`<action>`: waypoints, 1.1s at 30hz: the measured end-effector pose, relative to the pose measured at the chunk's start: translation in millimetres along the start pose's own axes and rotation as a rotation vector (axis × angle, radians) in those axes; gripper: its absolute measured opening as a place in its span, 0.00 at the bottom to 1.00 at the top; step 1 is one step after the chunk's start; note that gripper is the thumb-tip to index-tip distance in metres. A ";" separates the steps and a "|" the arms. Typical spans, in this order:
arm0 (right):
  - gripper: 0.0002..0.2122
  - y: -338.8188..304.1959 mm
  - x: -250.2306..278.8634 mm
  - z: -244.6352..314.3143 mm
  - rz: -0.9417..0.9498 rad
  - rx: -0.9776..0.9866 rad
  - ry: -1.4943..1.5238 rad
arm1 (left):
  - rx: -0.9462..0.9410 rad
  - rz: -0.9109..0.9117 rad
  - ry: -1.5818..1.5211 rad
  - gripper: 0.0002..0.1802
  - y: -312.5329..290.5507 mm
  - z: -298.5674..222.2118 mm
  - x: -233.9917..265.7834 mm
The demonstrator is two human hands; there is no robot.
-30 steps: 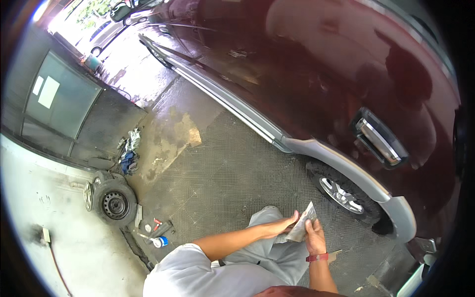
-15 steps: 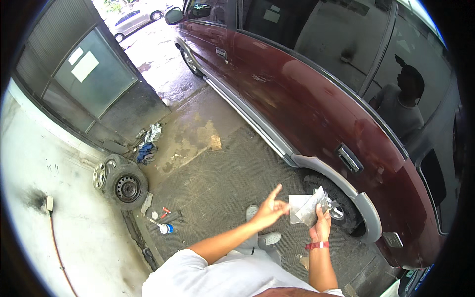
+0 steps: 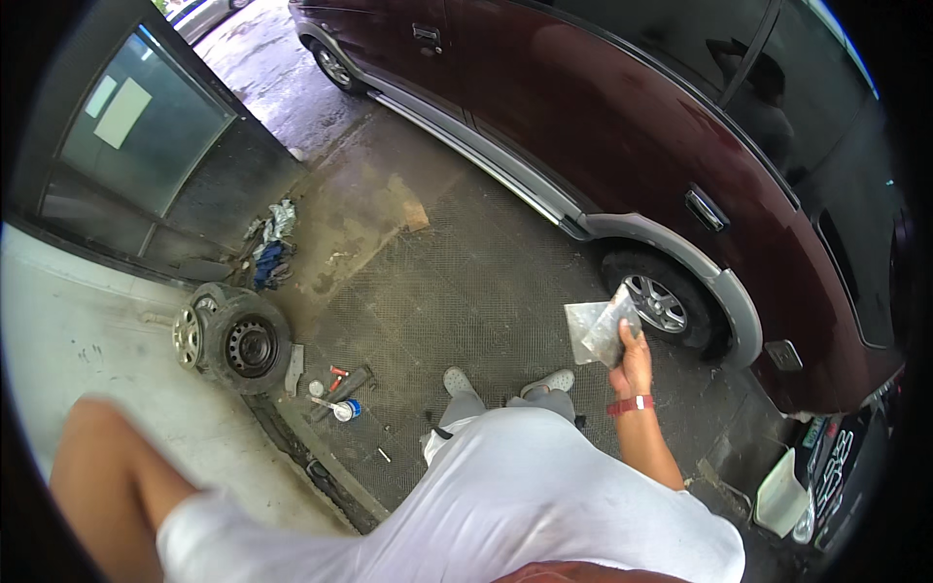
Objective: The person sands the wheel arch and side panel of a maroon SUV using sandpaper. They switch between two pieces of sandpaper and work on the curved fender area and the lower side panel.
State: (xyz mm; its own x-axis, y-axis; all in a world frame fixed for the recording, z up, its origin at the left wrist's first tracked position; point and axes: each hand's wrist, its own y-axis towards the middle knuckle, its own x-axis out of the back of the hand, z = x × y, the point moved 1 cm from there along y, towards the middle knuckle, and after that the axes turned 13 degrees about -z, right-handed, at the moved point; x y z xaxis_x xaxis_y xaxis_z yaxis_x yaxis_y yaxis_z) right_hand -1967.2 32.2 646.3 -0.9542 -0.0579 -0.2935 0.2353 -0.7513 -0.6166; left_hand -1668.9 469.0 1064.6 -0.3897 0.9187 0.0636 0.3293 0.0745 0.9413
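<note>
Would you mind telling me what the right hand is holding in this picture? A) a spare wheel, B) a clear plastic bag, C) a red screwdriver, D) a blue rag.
B: the right hand grips a clear plastic bag raised in front of the car's rear wheel, while the spare wheels lie on the ground by the wall.

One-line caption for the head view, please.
Right hand holds a clear plastic bag beside a maroon car, spare wheel nearby.
</note>
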 end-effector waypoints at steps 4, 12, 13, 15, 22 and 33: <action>0.17 -23.1 -58.4 -59.5 0.123 -0.027 -0.037 | 0.420 0.465 0.193 0.56 -101.1 71.7 37.6; 0.16 -74.4 -164.5 -117.7 0.285 -0.108 -0.100 | 0.988 0.931 0.226 0.55 -284.4 133.5 58.7; 0.16 -80.7 -170.7 -120.4 0.300 -0.113 -0.091 | 1.021 0.945 0.235 0.55 -291.5 133.5 63.4; 0.16 -82.7 -180.7 -121.2 0.352 -0.141 -0.087 | 1.063 0.942 0.238 0.54 -300.8 134.3 65.8; 0.17 -78.9 -178.7 -126.1 0.286 -0.127 -0.119 | 1.165 0.945 0.291 0.53 -315.0 126.7 81.7; 0.14 -14.6 -186.7 -81.9 0.247 -0.102 -0.111 | 1.243 0.888 0.437 0.52 -314.6 97.6 70.0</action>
State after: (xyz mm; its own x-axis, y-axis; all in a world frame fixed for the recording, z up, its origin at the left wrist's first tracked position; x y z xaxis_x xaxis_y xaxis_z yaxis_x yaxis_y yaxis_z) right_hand -1777.4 107.8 650.3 -0.8785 -0.3072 -0.3659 0.4755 -0.6359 -0.6079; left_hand -1715.7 547.7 740.5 0.1668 0.6798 0.7142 0.9591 0.0563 -0.2775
